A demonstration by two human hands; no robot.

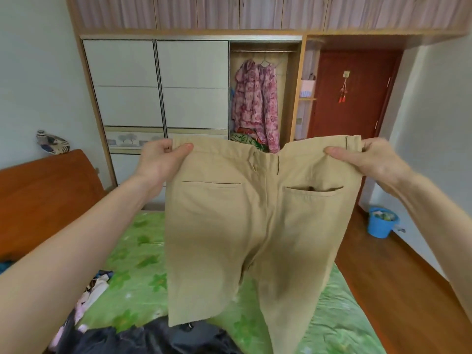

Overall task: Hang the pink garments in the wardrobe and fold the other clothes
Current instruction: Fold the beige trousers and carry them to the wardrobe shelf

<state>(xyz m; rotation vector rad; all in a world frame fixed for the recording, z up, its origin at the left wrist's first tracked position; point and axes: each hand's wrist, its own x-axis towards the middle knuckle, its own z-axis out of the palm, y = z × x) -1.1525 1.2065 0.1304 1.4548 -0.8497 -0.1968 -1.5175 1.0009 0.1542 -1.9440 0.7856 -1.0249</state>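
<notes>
A pair of beige cotton trousers (pixel 245 226) is held up in the air above a bed covered with a green floral sheet (pixel 143 264). The waistband is gripped at its two ends: the left hand (pixel 163 159) is clamped on the left corner with the thumb laid across the front of the cloth, and the right hand (pixel 367 159) is clamped on the right corner in the same way. The hands are kept well apart, so that the waistband is stretched wide between them. The seat with its two back pockets is turned toward the camera, and the legs hang down, their lower ends reaching a heap of dark clothing (pixel 153 338) at the near edge of the bed. A small dark thing is seen in the right pocket, though what it is cannot be told. Further light and patterned garments (pixel 94 290) are piled at the left of the bed. Behind, in the open section of a wardrobe with white sliding doors (pixel 158 83), two pink floral garments (pixel 255 103) are hung from the rail. A blue plastic bucket (pixel 380 223) is set on the wooden floor at the right, near a red-brown door (pixel 352 98).
</notes>
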